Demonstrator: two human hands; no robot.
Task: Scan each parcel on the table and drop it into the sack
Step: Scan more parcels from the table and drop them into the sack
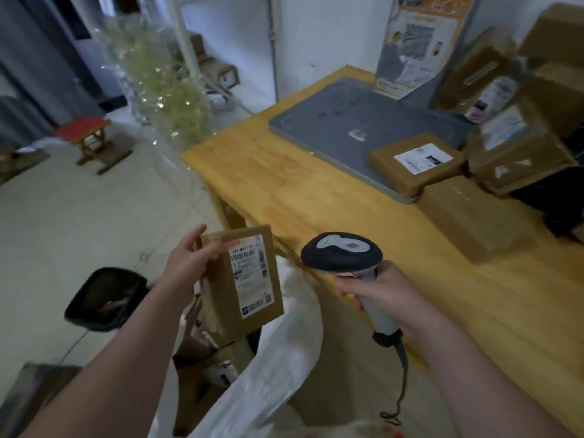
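Already several boxes lie in the white sack (284,349) at near centre, while the left hand (186,263) grips a labelled parcel (241,282) above it, the right hand (382,295) clasps the scanner (341,256), and more parcels (414,162) wait on the table (284,184) at far right.

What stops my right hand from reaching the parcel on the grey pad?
Probably yes, it can reach: only bare table lies between the right hand and the parcel on the grey pad. But that hand grips the scanner, so taking it looks unlikely.
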